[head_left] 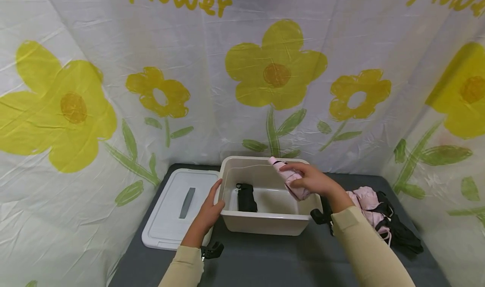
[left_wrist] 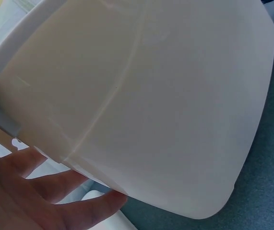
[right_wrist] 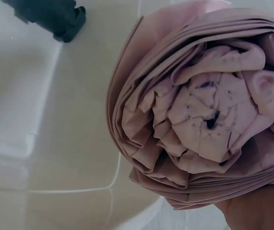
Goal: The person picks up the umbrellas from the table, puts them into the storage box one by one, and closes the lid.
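A pink folded umbrella [head_left: 291,179], rolled up in pleats, is gripped by my right hand [head_left: 316,179] above the right part of a white plastic box [head_left: 265,224]. Its pleated end [right_wrist: 213,115] fills much of the right wrist view. Inside the box, toward the left, lies a black folded umbrella [head_left: 246,197]. My left hand [head_left: 207,211] rests on the box's left side. In the left wrist view, its fairly straight fingers [left_wrist: 91,211] touch the outer wall [left_wrist: 175,120]; the thumb is hidden there.
The box's white lid [head_left: 166,209], with a grey handle [head_left: 187,203], lies left of the box. A heap of pink and black fabric items [head_left: 382,219] lies on the right of the dark table [head_left: 265,257]. Behind hangs a flower-printed curtain [head_left: 212,89].
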`<state>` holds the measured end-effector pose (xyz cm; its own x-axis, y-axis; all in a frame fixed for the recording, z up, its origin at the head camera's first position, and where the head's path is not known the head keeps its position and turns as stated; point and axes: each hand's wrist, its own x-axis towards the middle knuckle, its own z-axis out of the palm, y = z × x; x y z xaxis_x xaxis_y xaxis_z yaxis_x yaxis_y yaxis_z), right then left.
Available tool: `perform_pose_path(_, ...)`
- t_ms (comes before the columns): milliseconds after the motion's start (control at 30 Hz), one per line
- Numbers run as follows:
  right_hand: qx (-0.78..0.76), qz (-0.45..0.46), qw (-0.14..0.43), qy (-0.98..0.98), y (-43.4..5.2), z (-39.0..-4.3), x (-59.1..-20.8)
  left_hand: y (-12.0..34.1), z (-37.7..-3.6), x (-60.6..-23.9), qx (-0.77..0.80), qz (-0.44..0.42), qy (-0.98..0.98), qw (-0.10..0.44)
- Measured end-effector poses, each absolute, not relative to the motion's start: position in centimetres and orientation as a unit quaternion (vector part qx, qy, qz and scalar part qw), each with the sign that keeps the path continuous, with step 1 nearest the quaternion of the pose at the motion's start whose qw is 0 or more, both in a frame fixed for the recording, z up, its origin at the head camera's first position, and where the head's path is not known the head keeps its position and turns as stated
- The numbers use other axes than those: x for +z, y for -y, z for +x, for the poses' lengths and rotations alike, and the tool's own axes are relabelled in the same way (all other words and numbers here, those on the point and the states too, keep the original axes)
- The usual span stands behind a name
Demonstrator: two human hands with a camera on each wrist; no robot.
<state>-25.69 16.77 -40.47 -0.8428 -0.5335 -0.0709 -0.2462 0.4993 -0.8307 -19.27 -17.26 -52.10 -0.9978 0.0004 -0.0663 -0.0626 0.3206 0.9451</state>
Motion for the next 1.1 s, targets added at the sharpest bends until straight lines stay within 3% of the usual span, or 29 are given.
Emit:
perform_pose_path(367,-0.416,-0.276,0.189,-0.846,-15.0,-27.2,-40.8,17.4,-19.1,-51.7,0.580,-0.018,-0.814,0.022)
perform_pose_path(1100,-0.366,-0.217,0.324,-0.845,-12.2,-29.8,-42.5,17.2,-19.0,-52.0,0.590,-0.022,-0.807,0.018)
